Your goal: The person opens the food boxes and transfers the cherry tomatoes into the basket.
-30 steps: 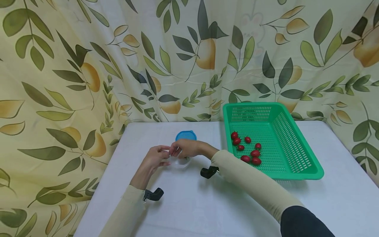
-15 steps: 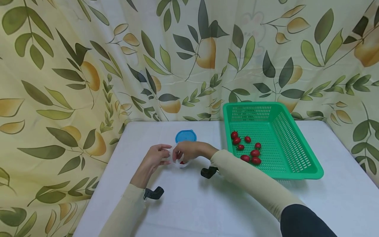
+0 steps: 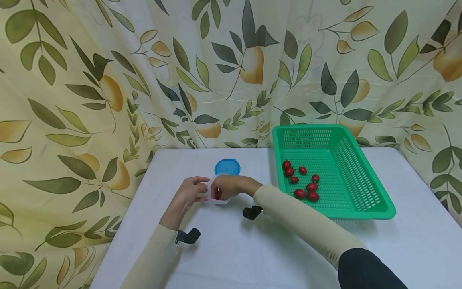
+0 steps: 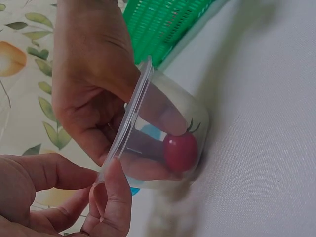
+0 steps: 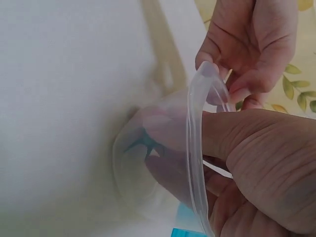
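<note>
Both hands on clear cup: L hand pinches rim, R hand fingers inside w/ tomato.

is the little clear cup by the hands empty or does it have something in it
Not empty. The clear cup holds one red tomato, seen through its wall at the bottom in the left wrist view. The right hand reaches into it; the left hand pinches its rim.

Soft, even light fills the head view; arms cast faint shadows on the table. Both wrist views are dimmer, close and slightly blurred.
</note>
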A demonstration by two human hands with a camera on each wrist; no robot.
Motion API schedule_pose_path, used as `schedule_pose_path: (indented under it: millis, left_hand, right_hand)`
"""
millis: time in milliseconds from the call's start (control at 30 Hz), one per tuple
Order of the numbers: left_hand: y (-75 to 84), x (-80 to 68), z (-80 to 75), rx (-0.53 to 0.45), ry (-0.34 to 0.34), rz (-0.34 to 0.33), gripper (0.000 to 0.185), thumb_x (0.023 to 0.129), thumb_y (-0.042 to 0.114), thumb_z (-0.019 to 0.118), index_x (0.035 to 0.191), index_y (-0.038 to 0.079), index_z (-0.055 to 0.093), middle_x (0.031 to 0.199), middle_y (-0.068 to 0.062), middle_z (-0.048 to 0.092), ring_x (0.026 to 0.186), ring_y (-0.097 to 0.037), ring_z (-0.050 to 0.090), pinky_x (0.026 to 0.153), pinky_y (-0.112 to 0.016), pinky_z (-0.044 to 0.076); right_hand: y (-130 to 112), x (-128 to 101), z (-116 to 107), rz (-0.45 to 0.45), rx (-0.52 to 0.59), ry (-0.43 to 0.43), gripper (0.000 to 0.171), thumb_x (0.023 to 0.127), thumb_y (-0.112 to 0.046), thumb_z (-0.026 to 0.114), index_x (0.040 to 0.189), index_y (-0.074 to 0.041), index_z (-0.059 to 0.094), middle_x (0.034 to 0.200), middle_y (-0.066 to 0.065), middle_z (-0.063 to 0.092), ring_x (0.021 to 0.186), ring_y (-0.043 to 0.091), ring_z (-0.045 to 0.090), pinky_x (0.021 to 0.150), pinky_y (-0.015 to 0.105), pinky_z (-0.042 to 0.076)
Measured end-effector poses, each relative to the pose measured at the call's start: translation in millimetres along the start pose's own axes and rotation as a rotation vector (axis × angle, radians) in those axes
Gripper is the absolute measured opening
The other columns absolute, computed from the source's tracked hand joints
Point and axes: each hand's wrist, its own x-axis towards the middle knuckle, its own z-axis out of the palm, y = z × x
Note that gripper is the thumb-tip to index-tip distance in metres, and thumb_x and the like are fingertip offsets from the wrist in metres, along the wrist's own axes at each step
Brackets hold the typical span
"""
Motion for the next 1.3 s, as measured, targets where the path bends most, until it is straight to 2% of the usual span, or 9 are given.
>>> schedule_pose_path:
  millis: [433, 833, 1133, 1300]
  left_hand:
    - [-1.7, -0.7, 0.5, -0.022, -0.007, 0.008, 0.037, 0.093, -0.003, 0.059, 0.130, 0.001, 0.064, 0.103, -0.013, 0.054, 0.090, -0.024, 0.056, 0.071, -0.032, 0.064]
    - [-2.1, -0.7, 0.2, -0.002, 0.013, 0.017, 0.040, 0.091, -0.003, 0.059, 0.131, 0.000, 0.063, 0.101, -0.012, 0.054, 0.087, -0.022, 0.056, 0.069, -0.033, 0.064]
    - [-2.2, -0.3, 0.9, 0.009, 0.018, 0.015, 0.038, 0.092, -0.002, 0.060, 0.130, 0.001, 0.064, 0.103, -0.013, 0.055, 0.089, -0.026, 0.058, 0.070, -0.033, 0.065]
    - [-3.4, 1.1, 0.1, 0.027, 0.019, 0.009, 0.038, 0.093, -0.002, 0.059, 0.131, 0.001, 0.063, 0.106, -0.013, 0.054, 0.090, -0.026, 0.059, 0.071, -0.032, 0.064]
  right_hand:
    - [0, -3, -3, -0.014, 0.011, -0.034, 0.026, 0.089, -0.002, 0.075, 0.111, -0.015, 0.069, 0.106, -0.004, 0.068, 0.099, 0.012, 0.060, 0.096, 0.027, 0.056]
    - [8, -13, -8, -0.047, 0.198, 0.006, 0.021, 0.089, -0.003, 0.076, 0.106, -0.015, 0.074, 0.108, -0.004, 0.070, 0.103, 0.014, 0.065, 0.093, 0.029, 0.059]
    - [6, -26, -14, -0.100, 0.239, 0.055, 0.024, 0.090, -0.003, 0.075, 0.113, -0.005, 0.076, 0.108, -0.001, 0.073, 0.101, 0.015, 0.066, 0.092, 0.029, 0.059]
    - [5, -36, -19, -0.119, 0.293, 0.067, 0.024, 0.090, -0.003, 0.075, 0.114, -0.005, 0.076, 0.107, -0.001, 0.073, 0.103, 0.016, 0.067, 0.092, 0.029, 0.059]
